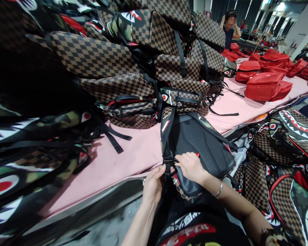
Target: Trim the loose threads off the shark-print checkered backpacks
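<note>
A black backpack (200, 143) with a perforated back panel lies back-up over the front edge of the pink table (133, 150), partly on my lap. My left hand (154, 184) pinches the lower end of its left shoulder strap (166, 136) by a small black buckle (168, 160). My right hand (191, 165), with a bangle on the wrist, is closed on the same buckle from the other side, knuckles up. Both hands touch the strap at the bag's lower left corner.
A tall heap of brown checkered shark-mouth backpacks (133, 58) fills the table's left and middle. More such bags (284, 153) lie piled at the right on the floor. Red bags (264, 85) cover the far right of the table. A person (229, 27) sits behind them.
</note>
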Demonstrator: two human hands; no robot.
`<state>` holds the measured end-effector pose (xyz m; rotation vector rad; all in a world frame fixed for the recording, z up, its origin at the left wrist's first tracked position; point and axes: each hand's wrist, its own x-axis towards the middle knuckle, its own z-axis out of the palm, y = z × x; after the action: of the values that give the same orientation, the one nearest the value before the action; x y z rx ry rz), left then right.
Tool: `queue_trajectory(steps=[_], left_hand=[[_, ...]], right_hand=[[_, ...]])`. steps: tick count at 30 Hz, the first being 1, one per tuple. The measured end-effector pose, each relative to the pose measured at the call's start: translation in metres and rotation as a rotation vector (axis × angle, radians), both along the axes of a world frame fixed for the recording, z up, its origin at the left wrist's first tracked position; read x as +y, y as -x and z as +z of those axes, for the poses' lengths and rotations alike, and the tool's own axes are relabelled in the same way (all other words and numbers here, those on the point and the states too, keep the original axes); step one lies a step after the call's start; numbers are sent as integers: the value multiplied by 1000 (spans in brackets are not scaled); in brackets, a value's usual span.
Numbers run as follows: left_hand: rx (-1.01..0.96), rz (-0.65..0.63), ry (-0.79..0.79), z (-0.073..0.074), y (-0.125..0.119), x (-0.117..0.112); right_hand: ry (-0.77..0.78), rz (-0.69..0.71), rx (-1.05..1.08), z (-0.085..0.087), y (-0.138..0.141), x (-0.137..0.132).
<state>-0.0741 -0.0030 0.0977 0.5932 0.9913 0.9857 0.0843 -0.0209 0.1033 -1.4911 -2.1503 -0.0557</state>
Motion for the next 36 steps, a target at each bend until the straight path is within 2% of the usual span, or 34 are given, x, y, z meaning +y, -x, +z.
queue_trajectory(steps=[9, 15, 24, 30, 33, 36], left_hand=[[-12, -3, 42, 1, 1, 1], [-28, -17, 92, -3, 4, 5], [-23, -56, 113, 1, 3, 7], [-6, -107, 117, 3, 4, 9], [16, -93, 104, 5, 2, 8], [45, -36, 66, 7, 1, 3]], right_hand=[[-8, -25, 76, -8, -8, 2], [23, -19, 58, -1, -22, 0], [34, 31, 36, 2, -18, 2], [30, 31, 54, -5, -19, 5], [19, 50, 120, -9, -21, 4], [43, 77, 329, -6, -19, 3]])
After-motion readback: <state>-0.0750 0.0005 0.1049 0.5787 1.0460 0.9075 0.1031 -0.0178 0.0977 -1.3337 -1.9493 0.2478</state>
